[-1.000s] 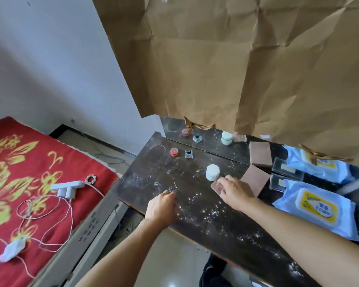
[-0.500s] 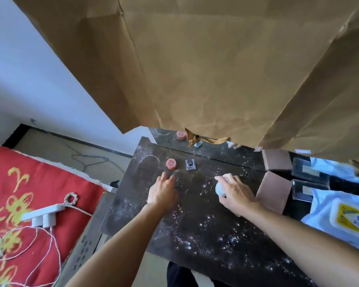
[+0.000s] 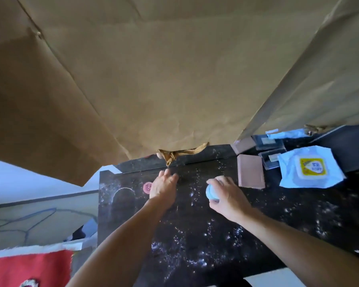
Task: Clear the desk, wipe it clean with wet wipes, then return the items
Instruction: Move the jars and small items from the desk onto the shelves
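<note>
Head view, clearing stage. Your right hand (image 3: pixel 226 196), right of centre, has its fingers wrapped around a small pale-blue round jar (image 3: pixel 211 192); whether the jar is lifted off the dark desk (image 3: pixel 195 235) or only gripped on it cannot be told. Your left hand (image 3: pixel 164 188), at centre, lies palm-down with the fingers loosely together and reaching toward the back edge. It covers whatever is beneath it, so whether it pinches anything cannot be told. A small red round cap (image 3: pixel 147 186) sits just beside that hand on its left, untouched.

Judged from this layout, the task is in its first part. Items remain on the desk: the red cap, a brown rectangular block (image 3: pixel 250 174) in the upper right, two clear plastic cases (image 3: pixel 267 151) behind it, and the wet wipes pack (image 3: pixel 310 172) at the far right, closed and unused as far as the view shows. White specks and a chalky arc (image 3: pixel 123 190) spread over the desktop, so no wiping appears done. Left to do: finish removing the items, draw a wipe, clean the surface, and return everything. Brown paper (image 3: pixel 174 79) hangs over the upper frame and hides the back of the desk.
</note>
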Demonstrator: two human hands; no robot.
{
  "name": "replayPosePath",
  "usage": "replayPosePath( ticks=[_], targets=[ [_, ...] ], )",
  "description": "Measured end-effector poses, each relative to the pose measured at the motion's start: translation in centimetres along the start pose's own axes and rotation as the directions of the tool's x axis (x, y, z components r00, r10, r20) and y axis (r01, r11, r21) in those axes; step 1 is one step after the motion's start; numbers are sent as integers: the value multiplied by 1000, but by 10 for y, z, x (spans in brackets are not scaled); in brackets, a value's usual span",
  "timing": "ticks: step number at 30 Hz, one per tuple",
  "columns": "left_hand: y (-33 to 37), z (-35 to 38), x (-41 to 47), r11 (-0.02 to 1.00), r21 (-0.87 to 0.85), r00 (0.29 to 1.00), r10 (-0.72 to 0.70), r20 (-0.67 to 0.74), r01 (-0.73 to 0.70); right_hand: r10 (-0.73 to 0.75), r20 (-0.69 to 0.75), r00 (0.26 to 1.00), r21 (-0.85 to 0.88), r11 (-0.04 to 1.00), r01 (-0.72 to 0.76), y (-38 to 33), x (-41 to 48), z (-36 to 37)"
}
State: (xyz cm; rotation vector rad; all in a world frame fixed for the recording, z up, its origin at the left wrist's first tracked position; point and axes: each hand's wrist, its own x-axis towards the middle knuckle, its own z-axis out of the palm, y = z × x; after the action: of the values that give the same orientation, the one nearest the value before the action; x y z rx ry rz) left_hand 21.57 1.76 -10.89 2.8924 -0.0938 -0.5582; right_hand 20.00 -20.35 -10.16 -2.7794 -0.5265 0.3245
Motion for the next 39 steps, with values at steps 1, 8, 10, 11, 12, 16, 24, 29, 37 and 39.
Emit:
replayPosePath(
  ticks=[1,8,10,11,12,16,24,29,37,39],
  targets=[
    [0,2,1,1000,1,1000,21,4,-21,25,-25,999,8,1000,-25,1,-6,-2],
    [38,-7,-10,996,-47,997,73,-5,-73,237,-119,964,37,972,-234,28,-59,-20],
    [58,-10,-16,992,-43,993,120,0,-120,281,-143,949,88,959,-270,41,-81,-28],
    [71,-12,-21,988,-45,989,148,-3,-148,293,-154,944,118,954,-277,49,-93,-31],
    [85,-14,-25,984,-47,985,173,-7,-173,305,-162,939,141,949,-284,56,-105,-35],
    [153,-16,-48,969,-55,970,240,-42,-242,371,-198,907,188,923,-336,95,-161,-48],
    [310,11,-104,898,-58,896,428,-117,-437,526,-195,828,212,847,-488,182,-289,-86],
    [390,24,-123,836,-41,836,542,-86,-547,608,-227,761,296,787,-541,232,-354,-106],
    [486,14,-89,809,0,806,586,-89,-588,686,-258,680,375,720,-583,298,-381,-139],
    [507,14,-70,816,-10,814,576,-83,-578,685,-244,686,370,720,-587,319,-377,-146]
  ],
)
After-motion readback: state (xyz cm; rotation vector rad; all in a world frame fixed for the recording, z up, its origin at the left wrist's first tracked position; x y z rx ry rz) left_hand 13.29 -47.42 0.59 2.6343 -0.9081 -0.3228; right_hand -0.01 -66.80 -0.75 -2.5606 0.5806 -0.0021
